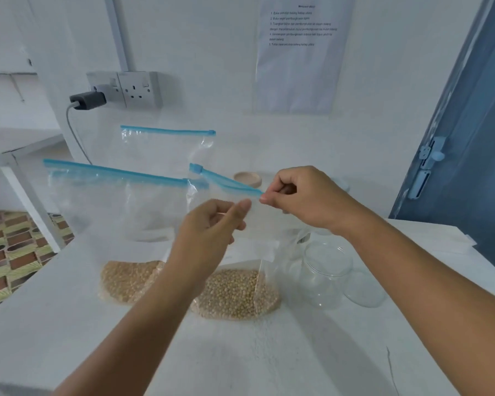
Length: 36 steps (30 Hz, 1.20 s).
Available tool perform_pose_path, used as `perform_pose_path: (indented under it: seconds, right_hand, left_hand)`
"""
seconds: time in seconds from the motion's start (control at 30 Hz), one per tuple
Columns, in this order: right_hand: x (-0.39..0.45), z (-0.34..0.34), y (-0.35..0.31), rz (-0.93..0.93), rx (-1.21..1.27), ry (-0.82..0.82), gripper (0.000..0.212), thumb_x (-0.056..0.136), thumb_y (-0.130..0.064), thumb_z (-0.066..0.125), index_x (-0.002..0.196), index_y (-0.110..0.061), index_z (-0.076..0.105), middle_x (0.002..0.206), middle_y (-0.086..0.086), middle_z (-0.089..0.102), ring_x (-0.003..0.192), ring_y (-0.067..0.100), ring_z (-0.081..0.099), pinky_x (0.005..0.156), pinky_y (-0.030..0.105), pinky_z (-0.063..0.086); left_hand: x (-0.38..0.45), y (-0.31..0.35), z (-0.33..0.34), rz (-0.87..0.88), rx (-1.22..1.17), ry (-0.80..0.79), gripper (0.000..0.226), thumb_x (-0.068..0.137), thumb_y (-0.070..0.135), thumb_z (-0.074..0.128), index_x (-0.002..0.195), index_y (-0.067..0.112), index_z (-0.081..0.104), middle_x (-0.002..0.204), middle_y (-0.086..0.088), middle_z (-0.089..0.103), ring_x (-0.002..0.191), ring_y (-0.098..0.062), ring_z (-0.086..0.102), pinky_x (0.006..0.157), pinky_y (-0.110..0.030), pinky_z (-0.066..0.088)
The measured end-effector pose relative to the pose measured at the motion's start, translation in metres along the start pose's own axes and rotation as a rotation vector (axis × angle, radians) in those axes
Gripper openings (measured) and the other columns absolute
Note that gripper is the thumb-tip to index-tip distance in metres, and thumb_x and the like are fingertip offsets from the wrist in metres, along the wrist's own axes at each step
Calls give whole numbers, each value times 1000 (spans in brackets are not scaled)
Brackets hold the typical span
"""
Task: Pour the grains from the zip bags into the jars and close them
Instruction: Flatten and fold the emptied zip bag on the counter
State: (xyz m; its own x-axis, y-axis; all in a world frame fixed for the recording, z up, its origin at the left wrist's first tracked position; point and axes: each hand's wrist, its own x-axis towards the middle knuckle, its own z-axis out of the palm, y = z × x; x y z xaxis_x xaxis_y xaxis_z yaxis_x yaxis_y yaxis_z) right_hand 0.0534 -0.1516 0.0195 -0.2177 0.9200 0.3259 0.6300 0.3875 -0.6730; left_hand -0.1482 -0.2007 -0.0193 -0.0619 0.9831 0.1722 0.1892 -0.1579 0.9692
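Note:
A clear zip bag of tan grains (236,295) stands on the white table (69,324) in front of me. My left hand (212,224) pinches the bag's clear upper edge. My right hand (300,195) pinches the right end of its blue zip strip (226,180). A second zip bag with grains (126,278) stands to the left, its blue zip (112,170) shut. A third clear zip bag (166,147) leans at the back. A clear glass jar (326,270) stands open to the right of the held bag.
A round wooden lid (247,178) lies at the back of the table. A clear round piece (365,290) lies by the jar. A wall socket with a charger (89,100) and cable is at the back left. A blue door (469,138) stands on the right.

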Motion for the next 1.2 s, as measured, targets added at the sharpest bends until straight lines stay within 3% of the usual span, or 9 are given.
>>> perform_pose_path:
  seconds: [0.1,0.2,0.3,0.47,0.57,0.67,0.93,1.13,1.2]
  right_hand:
    - [-3,-2,-8,33,62,-87,17,86,-34,85,80,-21,76,77,5,73,70,16,65,82,54,61]
    - [-7,-1,-15,15,76,-113,16,84,-32,86,81,-21,76,76,1,73,75,22,69,77,44,62]
    - [-8,-1,-15,28,88,-103,21,80,-27,90,82,-17,72,63,-10,63,60,8,56,61,28,47]
    - [-10,-13,-16,113,196,-158,27,84,-32,86,80,-10,70,67,-5,58,62,6,52,63,20,43]
    - [-5,-20,-15,134,209,-100,27,91,-29,80,85,-5,68,71,3,66,67,14,65,72,28,50]
    - [-2,-19,-21,169,191,-67,20,100,-29,70,94,-9,69,78,1,71,72,13,76,77,26,51]
    - [7,-19,-27,230,430,126,18,101,-23,66,98,-6,69,65,-9,70,75,23,79,112,44,47]
    - [2,-29,-18,244,428,170,21,102,-29,63,98,-9,68,64,-9,71,84,18,79,111,45,47]
    - [-3,-29,-13,243,407,146,18,101,-28,65,95,-12,68,66,-10,70,85,18,79,101,41,53]
  left_hand:
    - [6,1,9,-128,-141,43,43,90,64,67,96,23,78,84,6,77,69,-11,55,74,-30,46]
    - [13,5,11,-188,-250,116,46,90,62,70,93,16,79,80,5,75,67,-13,49,67,-28,43]
    - [12,6,14,-191,-281,112,32,99,45,67,94,16,79,75,6,68,63,-13,44,62,-27,38]
    - [1,2,6,-124,-266,30,35,107,38,56,100,9,74,71,6,60,62,-11,43,63,-26,37]
    - [-3,2,-4,-105,-241,45,38,110,28,49,84,8,69,65,1,50,63,-12,41,64,-27,35]
    - [0,10,-12,-67,-263,100,38,109,25,48,75,11,60,66,-1,40,63,-14,38,67,-30,34]
    - [36,44,-11,-32,-294,97,45,109,30,48,66,15,53,61,2,44,55,-12,38,70,-32,35]
    - [63,58,0,-53,-413,94,41,107,29,54,67,19,53,63,1,45,57,-12,39,75,-32,37]
    - [67,51,5,-71,-357,62,42,106,33,55,66,20,54,63,1,46,59,-12,41,75,-33,37]
